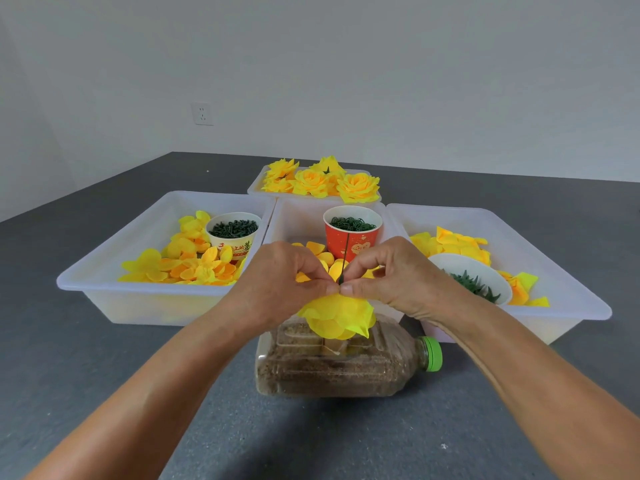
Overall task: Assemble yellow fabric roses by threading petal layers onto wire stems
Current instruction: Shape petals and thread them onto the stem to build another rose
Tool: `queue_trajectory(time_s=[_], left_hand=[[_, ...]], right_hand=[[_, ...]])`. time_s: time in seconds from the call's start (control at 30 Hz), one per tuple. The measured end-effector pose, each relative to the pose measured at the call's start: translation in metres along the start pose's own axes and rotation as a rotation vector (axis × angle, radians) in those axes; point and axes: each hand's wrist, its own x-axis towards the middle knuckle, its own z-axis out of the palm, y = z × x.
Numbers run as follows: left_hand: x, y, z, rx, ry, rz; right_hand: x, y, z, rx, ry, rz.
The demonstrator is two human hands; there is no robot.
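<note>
Both forearms come in from 6 o'clock and meet mid-frame over a plastic bottle (343, 367) of brown grain lying on its side, green cap toward 3 o'clock. Left hand (287, 282) and right hand (391, 277) pinch together at the wire stem (345, 258), thumbs touching tip to tip; fingers curled tight, narrow grip, pressing on the yellow petal layers (337, 318) bunched just below. Stem stands upright above the pinch, in front of the red cup (353, 233) of green rings at 12 o'clock.

Step, as I judge it: seating a petal layer on the stem. Next move likely needs one hand to keep the stem while the other fetches another layer or a green part.

Loose petals (187, 265) lie in the left tray (114, 289) at 10 o'clock, more in the right tray (571, 306) at 2 o'clock. Finished roses (322, 181) sit far at 12 o'clock.
</note>
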Motion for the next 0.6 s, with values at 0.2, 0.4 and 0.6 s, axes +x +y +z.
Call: queue_trajectory(time_s=[0.2, 0.4, 0.6], left_hand=[[-0.002, 0.002, 0.009, -0.075, 0.106, -0.02], [0.001, -0.003, 0.011, -0.284, 0.043, -0.079], [0.006, -0.003, 0.008, -0.31, -0.022, -0.128]], right_hand=[[-0.006, 0.002, 0.0, 0.101, 0.023, 0.082], [-0.008, 0.007, 0.0, 0.217, 0.059, 0.147], [-0.006, 0.018, -0.02, 0.281, 0.089, 0.173]])
